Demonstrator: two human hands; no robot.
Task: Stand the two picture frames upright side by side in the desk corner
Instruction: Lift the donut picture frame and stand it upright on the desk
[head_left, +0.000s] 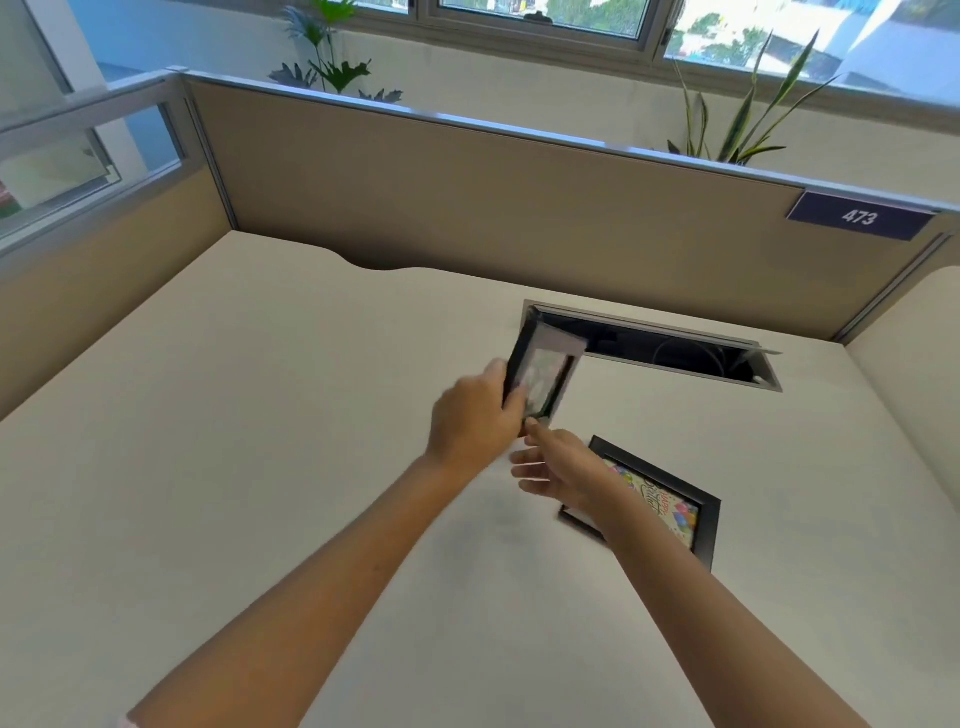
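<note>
My left hand grips a black picture frame by its lower left edge, fingers closed around the rim; the frame is raised off the desk, tilted, and blurred, so I cannot read its picture. My right hand sits just below and right of that frame, fingers spread and loosely extended, fingertips near the frame's lower corner; I cannot tell whether they touch it. The second picture frame, black with a colourful birthday print, lies flat on the desk directly under and beyond my right wrist, which covers its left part. Beyond the held frame, an open cable hatch cuts into the desk surface, its lid raised at the right end. Farther out stands the tan partition, meeting a side panel at the far-left corner, well apart from both hands. A "473" plate is fixed to the partition's upper right. Leafy plants rise behind it.
</note>
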